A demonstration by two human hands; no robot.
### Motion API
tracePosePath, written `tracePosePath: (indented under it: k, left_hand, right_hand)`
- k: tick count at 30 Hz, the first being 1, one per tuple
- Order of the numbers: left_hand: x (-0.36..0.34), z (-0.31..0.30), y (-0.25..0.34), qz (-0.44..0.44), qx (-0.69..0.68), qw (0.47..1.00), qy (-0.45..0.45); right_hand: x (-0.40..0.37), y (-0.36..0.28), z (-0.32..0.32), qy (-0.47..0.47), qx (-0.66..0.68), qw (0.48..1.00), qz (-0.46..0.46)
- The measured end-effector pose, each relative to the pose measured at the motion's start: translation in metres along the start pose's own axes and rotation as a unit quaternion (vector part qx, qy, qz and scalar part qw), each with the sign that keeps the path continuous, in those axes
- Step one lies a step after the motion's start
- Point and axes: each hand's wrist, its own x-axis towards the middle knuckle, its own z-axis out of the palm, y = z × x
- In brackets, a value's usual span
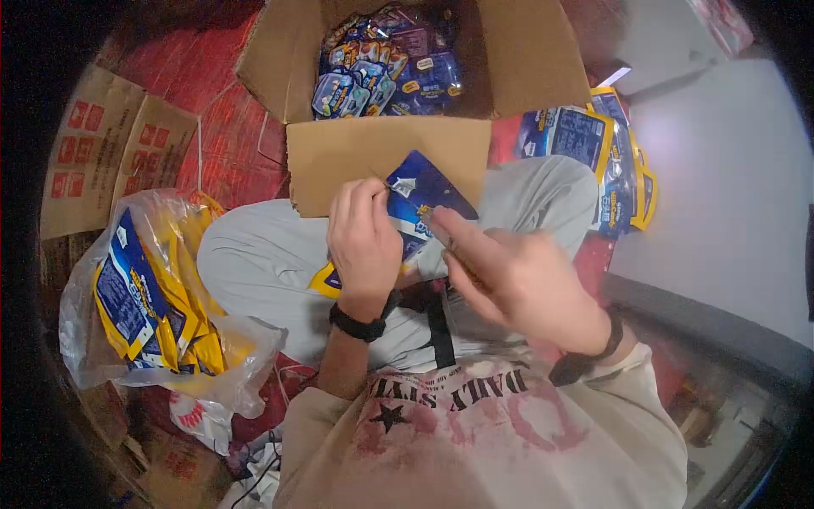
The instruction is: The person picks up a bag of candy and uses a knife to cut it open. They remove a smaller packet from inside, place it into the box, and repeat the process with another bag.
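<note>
A blue and yellow printed pouch [437, 185] lies tilted over my lap, in front of the open cardboard box's near flap. My left hand [366, 242] grips its left edge, fingers curled and pressed together. Over the pouch's right side is my right hand [530, 280], partly smeared by motion, with its fingers closed. Something small and greyish shows between the right thumb and fingers, too blurred to name. The pouch's lower part is partly hidden behind my hands.
Beyond my knees stands an open cardboard box [386, 157] holding several small shiny packets [356, 85]. To the left, a clear plastic bag [80, 327] contains yellow and blue pouches [131, 293]. More pouches [615, 191] are piled to the right, beside a white surface [721, 187].
</note>
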Motion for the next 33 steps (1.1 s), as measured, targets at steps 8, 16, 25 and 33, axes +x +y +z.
tracePosePath:
  k: [8, 16, 25, 33]
  left_hand:
    - [0.003, -0.01, 0.006, -0.075, -0.055, 0.994, -0.049]
    - [0.014, -0.014, 0.008, -0.019, -0.122, 0.989, -0.081]
    - [0.028, -0.029, 0.019, 0.022, 0.006, 0.975, -0.222]
    - [0.043, -0.042, 0.015, 0.067, 0.121, 0.927, -0.35]
  right_hand:
    - [-0.012, 0.015, 0.01, -0.048, -0.063, 0.997, -0.027]
    - [-0.026, 0.021, 0.02, -0.018, -0.068, 0.998, 0.001]
    - [-0.046, 0.025, 0.027, 0.018, -0.011, 0.999, 0.031]
    - [-0.066, 0.026, 0.058, 0.055, 0.191, 0.972, 0.129]
